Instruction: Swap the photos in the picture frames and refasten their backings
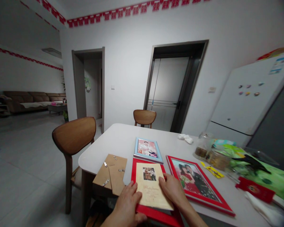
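Fingers of the left hand extend to the left edge of a cream printed sheet; the right hand bends at its right edge. Grip of either: cannot be told. Sheet lies over a red frame, on the table. Brown boards lie left; blue-framed picture beyond; red-framed photograph right.

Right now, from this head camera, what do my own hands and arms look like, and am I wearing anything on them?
Your left hand and right hand are both ungloved. No ring shows on the fingers in view, and no watch or bracelet on the right wrist. No sleeve appears before the picture's bottom edge cuts your arms off.
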`<state>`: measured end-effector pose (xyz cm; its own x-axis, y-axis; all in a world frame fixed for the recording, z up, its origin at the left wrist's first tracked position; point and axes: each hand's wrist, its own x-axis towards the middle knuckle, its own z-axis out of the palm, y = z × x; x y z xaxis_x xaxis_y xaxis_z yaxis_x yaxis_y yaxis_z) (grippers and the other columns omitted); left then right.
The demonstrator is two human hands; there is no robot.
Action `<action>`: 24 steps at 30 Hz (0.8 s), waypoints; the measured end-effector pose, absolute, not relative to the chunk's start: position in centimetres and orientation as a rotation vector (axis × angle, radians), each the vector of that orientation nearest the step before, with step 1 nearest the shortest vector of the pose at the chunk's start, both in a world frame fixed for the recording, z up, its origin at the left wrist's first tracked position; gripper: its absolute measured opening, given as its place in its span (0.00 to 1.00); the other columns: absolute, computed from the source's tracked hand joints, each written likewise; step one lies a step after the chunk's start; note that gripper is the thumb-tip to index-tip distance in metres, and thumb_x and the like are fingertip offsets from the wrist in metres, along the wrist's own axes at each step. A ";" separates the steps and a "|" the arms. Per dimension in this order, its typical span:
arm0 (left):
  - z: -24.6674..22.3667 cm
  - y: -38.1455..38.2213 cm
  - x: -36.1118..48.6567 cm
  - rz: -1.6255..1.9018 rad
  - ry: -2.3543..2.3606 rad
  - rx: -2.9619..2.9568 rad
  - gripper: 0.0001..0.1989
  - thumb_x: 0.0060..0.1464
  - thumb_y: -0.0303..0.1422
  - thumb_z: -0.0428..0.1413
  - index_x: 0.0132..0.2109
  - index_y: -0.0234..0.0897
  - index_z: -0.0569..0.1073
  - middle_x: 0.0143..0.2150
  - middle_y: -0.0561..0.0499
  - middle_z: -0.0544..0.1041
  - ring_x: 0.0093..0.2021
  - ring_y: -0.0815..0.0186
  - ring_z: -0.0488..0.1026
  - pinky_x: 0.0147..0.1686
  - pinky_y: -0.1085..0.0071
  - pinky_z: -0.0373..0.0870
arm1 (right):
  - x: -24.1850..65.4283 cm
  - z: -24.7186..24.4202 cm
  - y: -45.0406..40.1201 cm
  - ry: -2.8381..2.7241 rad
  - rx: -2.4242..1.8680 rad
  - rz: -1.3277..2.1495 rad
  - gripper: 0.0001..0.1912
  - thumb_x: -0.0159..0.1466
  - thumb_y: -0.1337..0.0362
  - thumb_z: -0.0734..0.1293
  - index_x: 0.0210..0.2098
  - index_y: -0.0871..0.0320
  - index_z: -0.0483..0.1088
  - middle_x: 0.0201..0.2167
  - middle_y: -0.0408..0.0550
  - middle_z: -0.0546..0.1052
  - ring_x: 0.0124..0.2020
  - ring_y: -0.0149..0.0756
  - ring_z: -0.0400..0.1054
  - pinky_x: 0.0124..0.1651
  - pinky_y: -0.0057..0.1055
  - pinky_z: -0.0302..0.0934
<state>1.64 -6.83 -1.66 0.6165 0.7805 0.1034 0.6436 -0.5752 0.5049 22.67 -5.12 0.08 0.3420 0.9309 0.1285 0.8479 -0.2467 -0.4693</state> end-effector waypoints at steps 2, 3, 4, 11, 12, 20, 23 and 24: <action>-1.4 -7.0 1.6 0.428 1.128 2.427 0.27 0.37 0.42 0.58 0.47 0.40 0.66 0.59 0.46 0.54 0.59 0.56 0.47 0.56 0.60 0.44 | 22.6 -0.2 -5.3 -1.632 -2.254 0.123 0.18 0.54 0.60 0.53 0.33 0.63 0.70 0.33 0.59 0.74 0.34 0.43 0.68 0.35 0.34 0.58; -1.1 -7.0 1.4 0.414 1.131 2.427 0.29 0.37 0.42 0.58 0.49 0.40 0.64 0.59 0.46 0.54 0.59 0.57 0.47 0.56 0.60 0.44 | 22.6 -0.3 -5.4 -1.652 -2.293 0.075 0.19 0.54 0.59 0.53 0.33 0.63 0.70 0.33 0.59 0.74 0.34 0.45 0.68 0.34 0.35 0.58; -0.8 -7.0 1.1 0.395 1.139 2.427 0.31 0.37 0.41 0.59 0.50 0.40 0.63 0.59 0.46 0.53 0.59 0.57 0.46 0.56 0.60 0.43 | 22.5 -0.4 -5.4 -1.666 -2.321 0.037 0.19 0.55 0.59 0.53 0.33 0.63 0.69 0.33 0.60 0.73 0.34 0.46 0.68 0.33 0.36 0.57; -0.4 -3.9 -4.4 0.213 1.545 2.452 0.39 0.34 0.29 0.58 0.57 0.38 0.54 0.61 0.44 0.47 0.60 0.57 0.42 0.56 0.57 0.40 | 22.3 -0.2 -5.4 -1.721 -2.347 -0.017 0.18 0.55 0.60 0.54 0.36 0.63 0.68 0.34 0.59 0.72 0.35 0.46 0.67 0.33 0.37 0.57; -0.9 -3.1 -5.3 0.221 1.628 2.469 0.39 0.34 0.26 0.56 0.57 0.38 0.54 0.61 0.44 0.48 0.60 0.57 0.42 0.55 0.56 0.41 | 22.1 -0.1 -5.5 -1.721 -2.325 -0.018 0.18 0.55 0.60 0.54 0.37 0.63 0.68 0.35 0.59 0.71 0.36 0.46 0.67 0.34 0.37 0.58; -3.0 -0.1 -7.1 0.682 1.719 2.751 0.28 0.44 0.15 0.40 0.52 0.37 0.62 0.54 0.46 0.63 0.54 0.66 0.58 0.52 0.68 0.57 | 16.4 2.4 -6.6 -1.741 -1.577 0.418 0.23 0.57 0.55 0.55 0.47 0.61 0.63 0.41 0.53 0.71 0.39 0.36 0.66 0.43 0.32 0.59; -1.2 -1.9 -4.1 0.864 1.630 2.873 0.24 0.48 0.18 0.42 0.51 0.38 0.64 0.53 0.45 0.64 0.53 0.62 0.60 0.49 0.66 0.61 | 14.9 4.5 -7.5 -1.683 -1.485 0.481 0.26 0.56 0.53 0.56 0.51 0.58 0.60 0.45 0.52 0.70 0.43 0.37 0.64 0.47 0.36 0.57; -0.7 -2.6 -2.8 0.890 1.588 2.899 0.23 0.49 0.19 0.42 0.51 0.38 0.64 0.53 0.45 0.65 0.53 0.62 0.60 0.48 0.66 0.62 | 14.8 5.0 -7.8 -1.702 -1.504 0.480 0.27 0.54 0.52 0.58 0.51 0.59 0.60 0.46 0.53 0.68 0.46 0.39 0.63 0.49 0.37 0.55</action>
